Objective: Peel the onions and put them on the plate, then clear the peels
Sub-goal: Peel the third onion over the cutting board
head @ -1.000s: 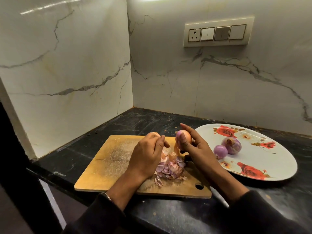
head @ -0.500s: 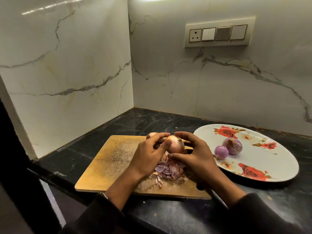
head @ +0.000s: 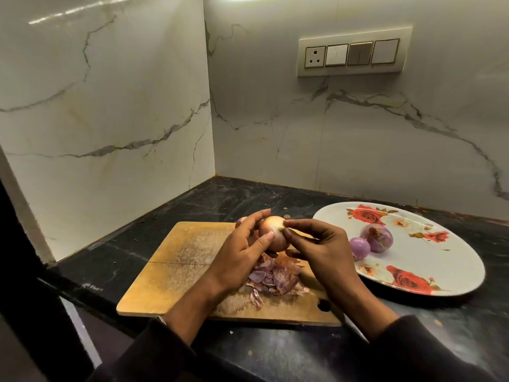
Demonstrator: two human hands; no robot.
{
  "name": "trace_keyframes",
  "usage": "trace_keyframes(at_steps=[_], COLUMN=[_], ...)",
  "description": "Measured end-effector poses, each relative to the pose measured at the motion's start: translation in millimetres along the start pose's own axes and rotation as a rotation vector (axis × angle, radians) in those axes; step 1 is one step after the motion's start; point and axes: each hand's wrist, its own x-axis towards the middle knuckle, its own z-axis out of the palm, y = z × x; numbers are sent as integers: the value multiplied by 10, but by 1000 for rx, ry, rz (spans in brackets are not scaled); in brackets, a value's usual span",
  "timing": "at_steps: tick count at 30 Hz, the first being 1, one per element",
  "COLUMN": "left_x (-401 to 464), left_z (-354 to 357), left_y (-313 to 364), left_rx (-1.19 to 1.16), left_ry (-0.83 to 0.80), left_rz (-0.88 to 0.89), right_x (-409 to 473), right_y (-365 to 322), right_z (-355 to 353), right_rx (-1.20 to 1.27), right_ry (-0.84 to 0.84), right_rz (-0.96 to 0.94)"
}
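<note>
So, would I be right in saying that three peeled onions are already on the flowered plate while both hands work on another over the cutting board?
Not quite: the head view shows two peeled onions on the flowered plate, not three. The rest holds: the left hand and right hand work on another onion over the cutting board.

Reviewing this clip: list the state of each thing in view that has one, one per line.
onion: skin still on, held above the cutting board
left hand: grips the onion
right hand: pinches the onion's top
peeled onions: two, on the plate
plate: flat on the counter
peels: piled on the cutting board
</note>
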Motion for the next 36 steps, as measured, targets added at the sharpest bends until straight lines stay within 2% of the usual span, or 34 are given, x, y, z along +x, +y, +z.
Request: trace_keyframes(at_steps=[4, 13, 22, 25, 29, 36], left_x=[-7, -28, -37, -30, -24, 9], left_z=[0, -5, -1, -3, -3, 10], left_y=[25, 63, 76, 71, 64, 28], left_rx=[-15, 12, 22, -32, -103, -69], left_ry=[11, -11, -29, -11, 23, 18], left_rz=[23, 29, 35, 17, -32, -32], right_x=[-11, -50, -67, -78, -48, -43], right_y=[-7, -41, -45, -48, -40, 38], right_z=[17, 64, 101, 118, 99, 107], right_rx=[-55, -397, -597, -590, -495, -337], right_ry=[10, 58, 95, 91, 168, 127], right_rz=[-41, -181, -274, -261, -235, -131])
